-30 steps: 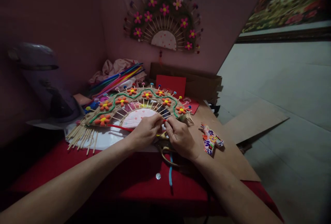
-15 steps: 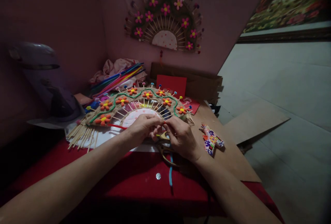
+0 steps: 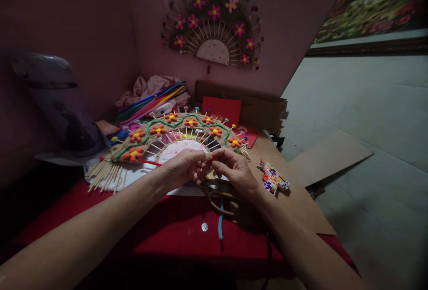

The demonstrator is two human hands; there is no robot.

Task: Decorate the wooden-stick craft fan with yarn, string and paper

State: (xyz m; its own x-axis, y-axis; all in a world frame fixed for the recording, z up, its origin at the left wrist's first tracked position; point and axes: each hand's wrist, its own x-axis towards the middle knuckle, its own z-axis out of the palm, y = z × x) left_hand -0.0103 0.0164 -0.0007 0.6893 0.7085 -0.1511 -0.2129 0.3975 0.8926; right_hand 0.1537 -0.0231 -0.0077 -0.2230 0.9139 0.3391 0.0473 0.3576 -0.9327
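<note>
My left hand and my right hand meet in front of the decorated half-round fan, fingertips pinched together. Between them is a red pipe cleaner; its long end sticks out to the left behind my left wrist, and a bit of red shows at the fingertips. The twine-covered fan lies behind, with orange flowers, a green wavy line, wooden sticks and coloured tips. Scissors lie under my right hand, partly hidden. A light blue pipe cleaner piece lies below them.
Coloured pipe cleaners and pink cloth are piled at the back. Wooden sticks lie at left, near a purple appliance. Brown cardboard with a flower-patterned figure is at right. A finished fan hangs behind.
My right hand's fingers have shifted and loosened from a tight curl, rising slightly at the red pipe cleaner. My left hand stays almost in place.
</note>
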